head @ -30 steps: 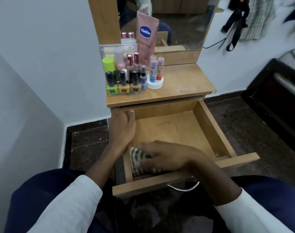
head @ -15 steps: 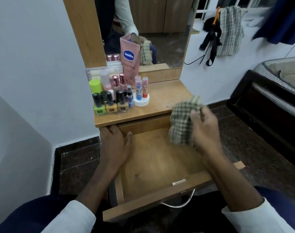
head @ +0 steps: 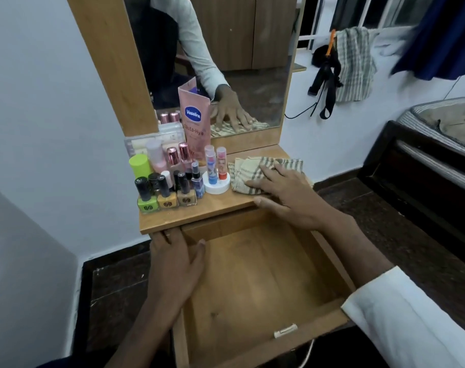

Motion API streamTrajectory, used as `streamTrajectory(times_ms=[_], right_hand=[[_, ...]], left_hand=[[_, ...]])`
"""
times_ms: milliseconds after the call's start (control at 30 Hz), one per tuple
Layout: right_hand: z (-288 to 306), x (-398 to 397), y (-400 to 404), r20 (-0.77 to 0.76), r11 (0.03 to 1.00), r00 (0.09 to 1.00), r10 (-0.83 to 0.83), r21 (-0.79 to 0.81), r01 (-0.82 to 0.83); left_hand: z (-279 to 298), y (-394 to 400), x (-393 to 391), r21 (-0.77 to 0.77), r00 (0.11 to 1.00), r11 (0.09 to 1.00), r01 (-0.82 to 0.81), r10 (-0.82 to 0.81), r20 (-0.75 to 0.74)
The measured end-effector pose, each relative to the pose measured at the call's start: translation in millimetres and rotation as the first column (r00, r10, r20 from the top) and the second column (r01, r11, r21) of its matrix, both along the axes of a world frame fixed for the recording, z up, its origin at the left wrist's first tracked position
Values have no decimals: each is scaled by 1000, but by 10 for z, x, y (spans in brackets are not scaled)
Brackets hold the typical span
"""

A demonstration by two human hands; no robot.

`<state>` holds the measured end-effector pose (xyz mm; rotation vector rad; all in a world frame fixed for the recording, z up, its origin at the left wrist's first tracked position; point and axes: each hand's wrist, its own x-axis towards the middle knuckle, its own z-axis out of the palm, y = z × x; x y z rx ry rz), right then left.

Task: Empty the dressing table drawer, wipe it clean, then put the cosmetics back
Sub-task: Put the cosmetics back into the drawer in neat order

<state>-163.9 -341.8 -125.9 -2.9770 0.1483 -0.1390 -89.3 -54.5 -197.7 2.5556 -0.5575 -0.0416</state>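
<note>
The drawer (head: 255, 282) stands pulled out and bare below the tabletop (head: 199, 211), wiped by the look of it. The right hand (head: 287, 195) lies flat, fingers straight, on the checked cloth (head: 255, 168), which half a second ago hung bunched over the drawer. The left hand (head: 175, 258) rests open on the drawer's left wall. Just left of the cloth crowd the cosmetics (head: 173, 176) (the lip balms (head: 216, 166) nearest); a careless sweep could topple them.
</note>
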Motion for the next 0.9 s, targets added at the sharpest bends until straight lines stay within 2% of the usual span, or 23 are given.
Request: streamTrajectory(times_ms=[100,233,300,400,467,600,667,700,767,833,900], right_hand=[[49,60,-94,-23,998,998,62,-16,-62],[125,274,-256,-25,992,994,102,83,-100],[115,312,-279,89,996,994,59,64,-65],[32,163,-162,313,996,946,-85,-9,93],[-52,33,-96,373,981,915,-155,-47,186],[-25,14,-90,463,956,843,-274,35,291],[18,132,-12,420,951,855,-304,91,294],[13,208,61,345,951,886,-309,94,295],[-67,354,166,158,956,945,-287,-19,294],[-77,440,105,28,971,974,-226,-69,227],[-9,472,-67,-10,990,991,-133,-46,132]], left_hand=[[5,-20,-17,26,1000,1000,4,-5,9],[22,-24,-33,43,1000,999,-10,11,-8],[22,-23,-30,41,1000,999,-7,7,-10],[18,-17,-20,48,1000,999,-10,11,-20],[19,-15,-15,43,1000,999,-7,7,-10],[23,-20,0,62,1000,998,-7,7,-7],[32,-24,-7,67,1000,998,-8,8,-7],[35,-24,-12,72,1000,997,-11,12,-10],[37,-28,-19,79,1000,997,-13,14,-11],[37,-26,-24,79,1000,997,-8,8,-7],[43,-28,-34,82,1000,997,-3,3,-10]])
